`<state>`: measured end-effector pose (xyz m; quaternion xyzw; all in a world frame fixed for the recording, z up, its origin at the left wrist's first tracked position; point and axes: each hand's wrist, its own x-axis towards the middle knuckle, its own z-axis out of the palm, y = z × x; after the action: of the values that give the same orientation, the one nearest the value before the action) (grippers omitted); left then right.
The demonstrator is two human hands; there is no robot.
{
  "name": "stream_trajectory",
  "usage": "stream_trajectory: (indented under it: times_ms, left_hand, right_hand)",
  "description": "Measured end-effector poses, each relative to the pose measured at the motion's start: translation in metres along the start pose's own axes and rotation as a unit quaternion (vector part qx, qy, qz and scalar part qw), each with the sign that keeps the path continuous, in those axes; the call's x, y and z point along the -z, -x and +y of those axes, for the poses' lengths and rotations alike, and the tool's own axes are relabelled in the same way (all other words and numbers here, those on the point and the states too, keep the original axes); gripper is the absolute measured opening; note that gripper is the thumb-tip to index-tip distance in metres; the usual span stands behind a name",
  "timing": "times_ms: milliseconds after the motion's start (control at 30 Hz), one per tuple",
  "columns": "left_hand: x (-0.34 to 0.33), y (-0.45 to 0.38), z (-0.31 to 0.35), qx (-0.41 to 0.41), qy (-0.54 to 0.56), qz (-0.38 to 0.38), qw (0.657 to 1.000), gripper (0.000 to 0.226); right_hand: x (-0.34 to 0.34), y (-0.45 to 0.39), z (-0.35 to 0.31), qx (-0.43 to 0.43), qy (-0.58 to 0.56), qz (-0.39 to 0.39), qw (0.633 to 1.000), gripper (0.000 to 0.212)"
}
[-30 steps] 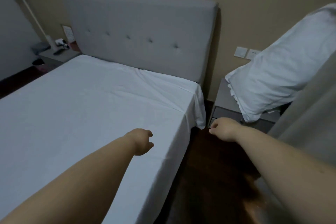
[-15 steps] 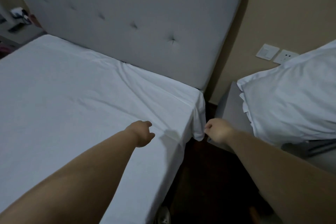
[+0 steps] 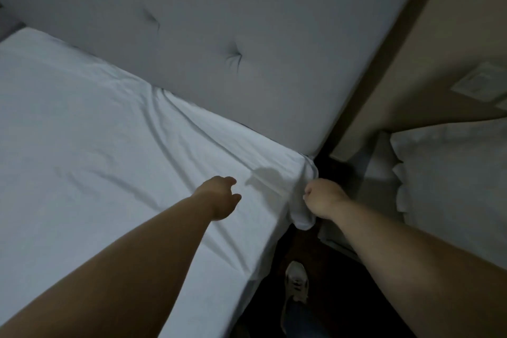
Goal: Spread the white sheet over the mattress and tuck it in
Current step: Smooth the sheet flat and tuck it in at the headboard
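The white sheet lies spread over the mattress, with creases running toward the head-end corner. At that corner a loose flap of sheet hangs down the side. My right hand is closed on this hanging flap, just beside the mattress corner. My left hand hovers low over the sheet near the side edge, fingers loosely curled and apart, holding nothing; its shadow falls on the sheet to its right. The mattress itself is hidden under the sheet.
A grey tufted headboard stands behind the bed. A white pillow rests on a grey nightstand at right, under wall switches. My shoe stands on the dark floor in the narrow gap.
I have moved closer to the head-end corner. My right hand reached the hanging sheet flap and closed on it. My left hand moved forward over the sheet.
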<state>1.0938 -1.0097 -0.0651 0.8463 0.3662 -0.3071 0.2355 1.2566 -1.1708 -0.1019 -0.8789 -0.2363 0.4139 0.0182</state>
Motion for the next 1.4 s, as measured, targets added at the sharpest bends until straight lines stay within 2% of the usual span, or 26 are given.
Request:
stream_trajectory:
  times_ms: [100,200,333,467,533,667,700,767,867,933,1033,1133,1300,1400]
  left_hand:
    - [-0.004,-0.056,0.019,-0.013,0.011,-0.003,1.000,0.053]
    - [-0.017,-0.105,0.029,-0.023,0.007,0.004,1.000,0.053]
    - [-0.039,-0.147,0.029,-0.039,-0.013,0.002,0.999,0.054]
    - [-0.056,-0.169,0.022,-0.038,-0.021,-0.012,0.999,0.056]
    - [-0.059,-0.176,0.020,-0.033,-0.036,-0.022,0.999,0.058]
    - [-0.061,-0.178,0.026,-0.017,-0.076,-0.035,0.996,0.060]
    - [-0.061,-0.177,0.028,-0.013,-0.079,-0.036,0.996,0.060]
    - [-0.060,-0.175,0.030,-0.007,-0.076,-0.036,0.996,0.063]
    - [-0.055,-0.171,0.033,-0.026,-0.066,0.006,0.997,0.070]
    - [-0.047,-0.169,0.038,-0.041,-0.064,0.052,0.996,0.071]
    - [-0.033,-0.163,0.048,-0.062,-0.075,0.097,0.991,0.064]
    - [-0.022,-0.159,0.051,-0.080,-0.111,0.112,0.984,0.047]
    - [-0.008,-0.152,0.042,-0.123,-0.094,0.141,0.978,0.032]
    - [-0.002,-0.147,0.035,-0.141,-0.094,0.131,0.977,0.027]
  right_hand:
    - [0.003,-0.052,0.004,-0.012,-0.002,-0.018,1.000,0.023]
    - [-0.008,-0.093,0.009,-0.022,-0.004,-0.032,0.999,0.037]
    - [-0.030,-0.133,0.009,-0.042,0.007,-0.051,0.998,0.045]
    - [-0.047,-0.160,0.005,-0.071,-0.066,-0.074,0.993,0.060]
    - [-0.048,-0.165,0.006,-0.065,-0.067,-0.079,0.992,0.056]
    - [-0.049,-0.165,0.014,-0.028,-0.041,-0.065,0.997,0.023]
    - [-0.049,-0.165,0.016,-0.021,-0.050,-0.051,0.997,0.023]
    - [-0.046,-0.159,0.016,0.000,-0.066,-0.020,0.998,0.036]
    - [-0.035,-0.138,0.013,0.079,-0.080,0.054,0.992,0.023]
    - [-0.027,-0.127,0.011,0.119,-0.145,0.089,0.978,0.021]
    - [-0.021,-0.115,0.004,0.146,-0.192,0.095,0.966,0.026]
    - [-0.015,-0.104,-0.002,0.153,-0.281,0.093,0.943,0.034]
    - [-0.017,-0.095,-0.003,0.140,-0.298,0.081,0.941,0.020]
    - [-0.023,-0.092,-0.001,0.145,-0.302,0.059,0.940,0.023]
